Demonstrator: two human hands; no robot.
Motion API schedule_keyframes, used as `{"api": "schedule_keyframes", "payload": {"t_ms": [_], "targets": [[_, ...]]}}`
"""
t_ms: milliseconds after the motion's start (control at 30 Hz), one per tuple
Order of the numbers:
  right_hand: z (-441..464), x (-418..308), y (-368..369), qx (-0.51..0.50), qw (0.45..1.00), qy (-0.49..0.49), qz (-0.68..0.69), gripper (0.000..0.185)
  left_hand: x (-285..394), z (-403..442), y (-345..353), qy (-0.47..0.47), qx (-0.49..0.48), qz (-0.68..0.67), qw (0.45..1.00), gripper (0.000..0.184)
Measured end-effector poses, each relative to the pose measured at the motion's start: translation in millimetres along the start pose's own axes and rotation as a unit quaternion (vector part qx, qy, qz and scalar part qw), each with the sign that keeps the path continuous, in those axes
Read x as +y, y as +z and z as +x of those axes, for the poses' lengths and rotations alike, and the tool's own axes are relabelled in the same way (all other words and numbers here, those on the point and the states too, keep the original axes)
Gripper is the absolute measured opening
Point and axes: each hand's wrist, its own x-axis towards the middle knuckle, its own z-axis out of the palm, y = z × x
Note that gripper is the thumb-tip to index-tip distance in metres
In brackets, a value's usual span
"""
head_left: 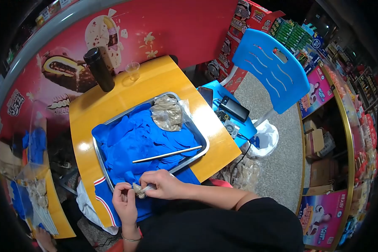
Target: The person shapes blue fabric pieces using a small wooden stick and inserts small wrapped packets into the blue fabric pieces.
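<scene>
Between my left hand (125,202) and my right hand (166,185) is a small tan, crumpled bundle (138,190). Both hands are closed, pinching it from either side at the near edge of a metal tray (204,145). Its exact kind is too small to make out. Many blue fabric pieces (134,134) fill the tray in a loose heap. Across them lies a thin pale stick (167,154). A clear plastic bag with brownish contents (166,112) rests on the heap at the far side.
On the yellow table (85,105) stand a dark flask (99,69) and a clear cup (132,71). A blue chair (271,69) to the right holds a black device (234,109). Beside it is a white bin bag (268,138). Another hand (44,239) shows at lower left, possibly a reflection.
</scene>
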Motion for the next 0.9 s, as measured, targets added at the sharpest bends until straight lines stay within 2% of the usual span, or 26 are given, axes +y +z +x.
{"api": "schedule_keyframes", "payload": {"t_ms": [233, 433, 600, 633, 733, 767, 800, 867, 900], "targets": [[-5, 6, 4, -0.007, 0.999, 0.008, -0.04, 0.013, 5, 8, -13, -0.114, -0.086, 0.009, 0.99, 0.014], [-6, 6, 5, -0.028, 0.997, 0.017, -0.064, 0.012, -1, 10, -18, -0.136, -0.092, 0.037, 0.986, 0.016], [-4, 1, 1, -0.048, 0.995, 0.035, -0.08, 0.014, -1, 11, -15, -0.103, -0.098, 0.015, 0.99, 0.014], [-5, 6, 3, -0.037, 0.994, 0.002, -0.107, 0.014, 0, 10, -15, -0.115, -0.097, 0.029, 0.988, 0.013], [-6, 2, 3, -0.045, 0.995, 0.061, -0.057, 0.013, 1, 7, -15, -0.09, -0.093, 0.078, 0.988, 0.012], [-7, 0, 2, -0.068, 0.99, 0.102, -0.072, 0.015, -6, 4, -15, -0.069, -0.063, 0.112, 0.989, 0.011], [-7, 0, 3, -0.052, 0.992, 0.087, -0.076, 0.016, 5, 4, -9, -0.012, -0.054, 0.209, 0.976, 0.013], [-6, 0, 5, -0.033, 0.993, 0.099, -0.062, 0.016, 12, -1, 1, 0.054, -0.023, 0.276, 0.959, 0.014], [-6, 0, 5, -0.036, 0.993, 0.094, -0.06, 0.016, 8, -2, 4, 0.137, 0.0, 0.311, 0.941, 0.014]]}}
